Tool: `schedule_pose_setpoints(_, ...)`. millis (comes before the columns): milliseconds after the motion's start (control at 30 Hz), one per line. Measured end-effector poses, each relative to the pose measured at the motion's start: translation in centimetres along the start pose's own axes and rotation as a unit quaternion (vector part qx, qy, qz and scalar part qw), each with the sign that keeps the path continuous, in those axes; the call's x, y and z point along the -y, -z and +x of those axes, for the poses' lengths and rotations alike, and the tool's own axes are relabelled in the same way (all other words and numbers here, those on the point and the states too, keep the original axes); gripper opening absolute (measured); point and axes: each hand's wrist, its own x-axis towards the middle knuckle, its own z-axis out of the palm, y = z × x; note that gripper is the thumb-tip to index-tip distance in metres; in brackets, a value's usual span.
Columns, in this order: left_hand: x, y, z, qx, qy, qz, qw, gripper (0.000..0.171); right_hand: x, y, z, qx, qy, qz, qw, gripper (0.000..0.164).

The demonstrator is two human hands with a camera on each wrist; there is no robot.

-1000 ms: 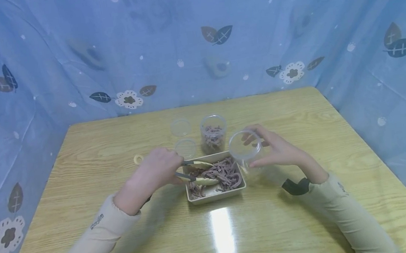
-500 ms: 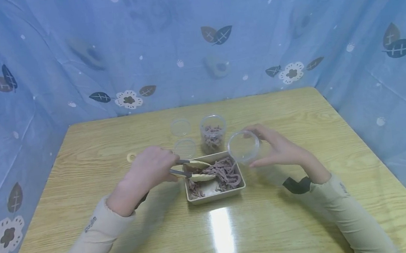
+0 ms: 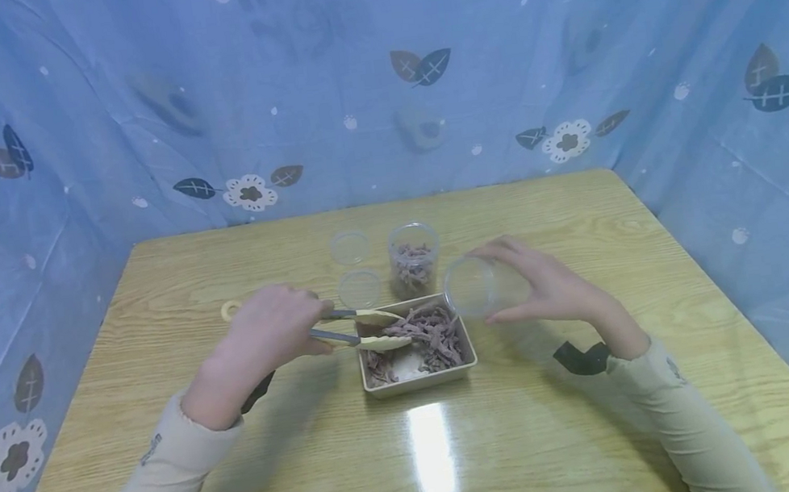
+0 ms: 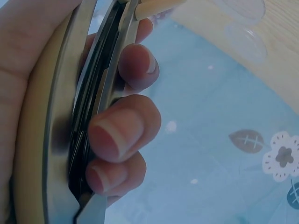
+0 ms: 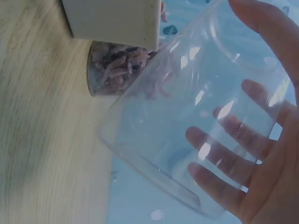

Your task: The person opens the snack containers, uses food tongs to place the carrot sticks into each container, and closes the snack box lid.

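"So, what's in your left hand?"

"Tongs. My fingers are curled round them, and their two tips stand apart inside the tray, at the purplish strips; whether they pinch any, I can't tell."

"And your right hand?"

"It's spread in a wide curve round a clear jar, which I hold tilted at the tray's right end."

"Anything behind?"

"A second jar stands upright just beyond the tray, strips inside, with two clear lids on the table to its left."
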Motion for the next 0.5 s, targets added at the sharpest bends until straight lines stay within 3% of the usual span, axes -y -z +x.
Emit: schedule_pose_setpoints(500,0.8,1.3,-1.8,-0.027,0.008,-0.021,0.9994,0.037,0.7,-0.2,0.4,0.014,0.045,-0.096,0.994,0.087)
